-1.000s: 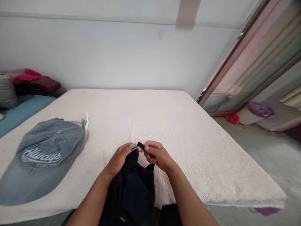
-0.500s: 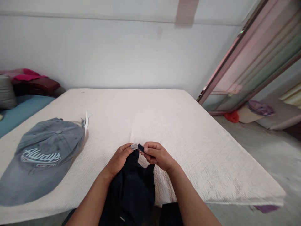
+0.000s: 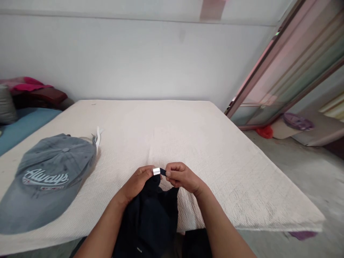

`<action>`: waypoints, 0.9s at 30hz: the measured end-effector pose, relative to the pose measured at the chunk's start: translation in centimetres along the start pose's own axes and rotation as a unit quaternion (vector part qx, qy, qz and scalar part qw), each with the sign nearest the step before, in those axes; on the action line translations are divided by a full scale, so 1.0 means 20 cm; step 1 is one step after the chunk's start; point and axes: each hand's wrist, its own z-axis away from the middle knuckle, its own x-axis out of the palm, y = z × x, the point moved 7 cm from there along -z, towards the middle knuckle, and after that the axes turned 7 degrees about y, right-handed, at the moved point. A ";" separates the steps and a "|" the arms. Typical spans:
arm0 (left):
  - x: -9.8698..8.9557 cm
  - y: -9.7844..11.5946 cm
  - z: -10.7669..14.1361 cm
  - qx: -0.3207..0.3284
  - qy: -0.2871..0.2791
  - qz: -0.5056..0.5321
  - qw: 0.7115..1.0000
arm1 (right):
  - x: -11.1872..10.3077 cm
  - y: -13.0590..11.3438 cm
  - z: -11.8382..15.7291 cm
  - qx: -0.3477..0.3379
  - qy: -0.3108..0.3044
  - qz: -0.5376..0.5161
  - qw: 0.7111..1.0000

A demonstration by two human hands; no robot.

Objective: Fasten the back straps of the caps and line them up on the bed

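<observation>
To the left of the hands, a grey cap [image 3: 60,163] is laid on the covered table [image 3: 185,132]; by the left hand [image 3: 137,183], the metal buckle [image 3: 156,171] is gripped at its left edge; below and between the hands, dark cloth [image 3: 152,213] is hung; from the buckle's right edge, a narrow dark strap [image 3: 163,172] is stretched rightward, its long axis nearly sideways, dipping slightly; it is pinched by the right hand [image 3: 185,177], the nearer one; whether it is threaded through cannot be told.
</observation>
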 end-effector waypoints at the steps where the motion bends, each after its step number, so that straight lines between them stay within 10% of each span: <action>1: 0.00 0.00 0.00 -0.004 0.003 0.000 1.000 | 0.00 0.00 0.00 0.000 0.001 0.003 1.000; 27: -0.03 -0.10 0.00 -0.069 0.069 0.036 0.995 | 0.01 -0.01 0.02 0.011 -0.016 -0.024 1.000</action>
